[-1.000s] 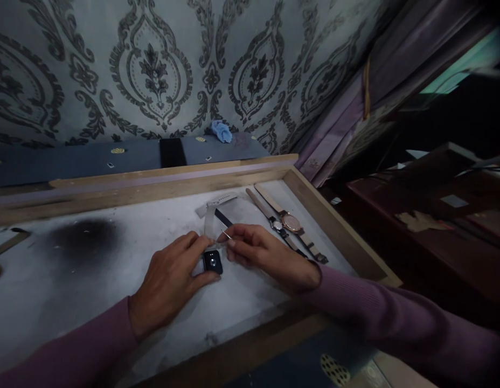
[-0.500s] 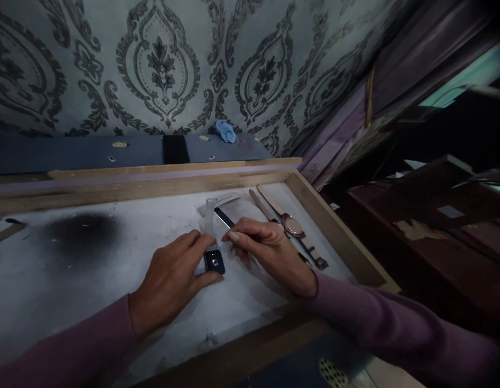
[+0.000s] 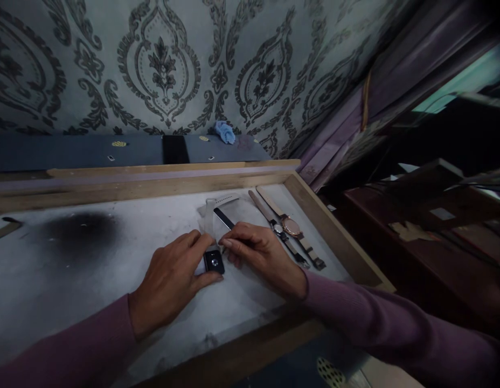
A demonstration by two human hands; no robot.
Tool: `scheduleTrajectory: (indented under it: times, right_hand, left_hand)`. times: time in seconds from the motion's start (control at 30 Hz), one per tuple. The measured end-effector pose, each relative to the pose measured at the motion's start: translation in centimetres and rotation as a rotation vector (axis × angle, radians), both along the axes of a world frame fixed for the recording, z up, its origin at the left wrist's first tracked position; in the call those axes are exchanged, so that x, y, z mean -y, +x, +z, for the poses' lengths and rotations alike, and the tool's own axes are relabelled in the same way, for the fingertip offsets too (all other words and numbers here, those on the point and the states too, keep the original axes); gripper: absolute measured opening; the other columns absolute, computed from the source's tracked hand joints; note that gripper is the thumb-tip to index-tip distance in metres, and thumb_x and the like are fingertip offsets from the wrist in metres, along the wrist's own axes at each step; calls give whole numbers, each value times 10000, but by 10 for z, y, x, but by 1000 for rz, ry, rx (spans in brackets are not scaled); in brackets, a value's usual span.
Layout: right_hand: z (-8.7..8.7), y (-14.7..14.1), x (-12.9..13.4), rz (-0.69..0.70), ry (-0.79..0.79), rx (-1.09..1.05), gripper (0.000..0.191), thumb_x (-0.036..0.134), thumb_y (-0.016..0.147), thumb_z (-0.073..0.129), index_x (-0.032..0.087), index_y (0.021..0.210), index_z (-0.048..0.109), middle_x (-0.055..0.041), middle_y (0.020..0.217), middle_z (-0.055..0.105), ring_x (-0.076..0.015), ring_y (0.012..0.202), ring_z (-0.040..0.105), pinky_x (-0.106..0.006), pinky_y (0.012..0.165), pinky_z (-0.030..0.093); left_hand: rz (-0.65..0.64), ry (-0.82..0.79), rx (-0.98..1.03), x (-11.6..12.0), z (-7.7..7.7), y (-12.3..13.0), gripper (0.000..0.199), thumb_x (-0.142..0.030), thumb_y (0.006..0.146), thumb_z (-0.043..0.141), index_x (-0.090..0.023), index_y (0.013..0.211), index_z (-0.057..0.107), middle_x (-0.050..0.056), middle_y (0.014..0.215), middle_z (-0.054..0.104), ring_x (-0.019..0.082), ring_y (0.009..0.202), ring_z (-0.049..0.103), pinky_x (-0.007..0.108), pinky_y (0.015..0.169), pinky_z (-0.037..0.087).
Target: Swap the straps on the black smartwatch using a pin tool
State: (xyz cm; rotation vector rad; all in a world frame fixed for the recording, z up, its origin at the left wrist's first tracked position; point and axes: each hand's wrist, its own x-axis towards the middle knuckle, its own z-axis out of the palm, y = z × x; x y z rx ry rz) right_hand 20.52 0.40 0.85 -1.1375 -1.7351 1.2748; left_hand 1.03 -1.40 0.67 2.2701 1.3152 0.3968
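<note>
A small square black watch lies face-down in the tray, its underside showing. My left hand holds it between thumb and fingers at its left side. A pale strap runs up from it. Close to the watch's upper right corner, my right hand has its thumb and fingertips pinched together; whatever they hold is too small to make out. Behind those fingers lies a dark slim band beside another pale strap.
Right of my hands lie a rose-gold watch and a smaller silver watch. On the blue surface behind the tray are a black phone and a crumpled blue cloth. A strap is at far left.
My right hand has moved slightly left and down, closer to the watch, uncovering the smaller silver watch. My left hand has stayed in place.
</note>
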Motion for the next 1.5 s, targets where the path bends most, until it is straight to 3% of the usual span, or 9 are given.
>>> scheduleTrajectory:
  times: [0.17, 0.4, 1.5]
  right_hand:
    - [-1, 0, 0, 24, -87, 71, 253, 365, 894, 585, 152, 765, 629, 37, 562, 538, -84, 492, 511, -208, 485, 428]
    - [-5, -4, 1, -6, -127, -76, 265, 414, 902, 572, 168, 805, 548, 6, 656, 609, -90, 526, 563, -213, 503, 472]
    - [-7, -8, 0, 25, -12, 10, 270, 415, 932, 518, 187, 788, 505, 17, 654, 586, -88, 520, 563, -207, 498, 477]
  left_hand:
    - [7, -6, -19, 0, 3, 1, 288, -279, 797, 731, -237, 1003, 534, -22, 923, 577, 192, 831, 586, 289, 648, 402]
    - [7, 23, -20, -1, 0, 0, 299, -301, 791, 732, -244, 1008, 534, -23, 914, 581, 190, 830, 593, 285, 647, 412]
    - [-12, 50, -3, 0, 0, 0, 306, -290, 807, 720, -245, 1035, 521, -15, 916, 580, 192, 830, 590, 285, 639, 408]
